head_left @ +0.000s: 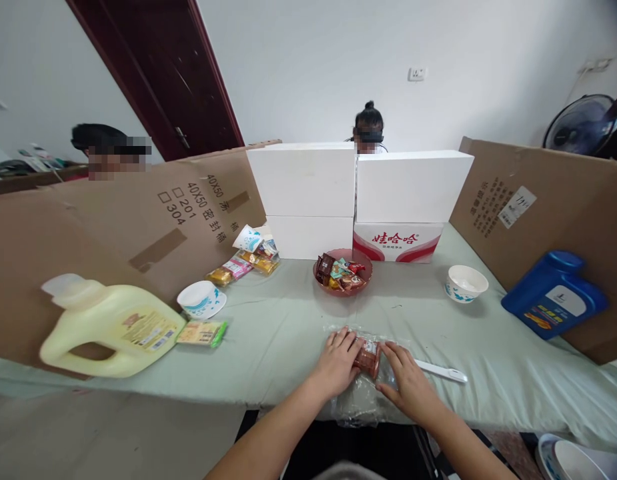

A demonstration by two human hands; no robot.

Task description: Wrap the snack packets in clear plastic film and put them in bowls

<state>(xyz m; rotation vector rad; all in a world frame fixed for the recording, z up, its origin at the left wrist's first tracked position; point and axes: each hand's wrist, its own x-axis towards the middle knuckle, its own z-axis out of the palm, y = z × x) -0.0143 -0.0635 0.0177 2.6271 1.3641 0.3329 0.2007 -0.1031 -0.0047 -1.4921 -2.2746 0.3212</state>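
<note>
Lower centre: left hand [338, 363] and right hand [407, 383] both grip one brown packet [367, 357]. Above, one red bowl [361, 283] holds wrapped snacks [339, 270]; two white bowls [202, 300] flank it.

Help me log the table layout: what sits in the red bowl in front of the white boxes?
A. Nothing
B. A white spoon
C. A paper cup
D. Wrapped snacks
D. The red bowl holds a pile of small wrapped snacks; the white spoon lies on the cloth beside the right hand.
</note>
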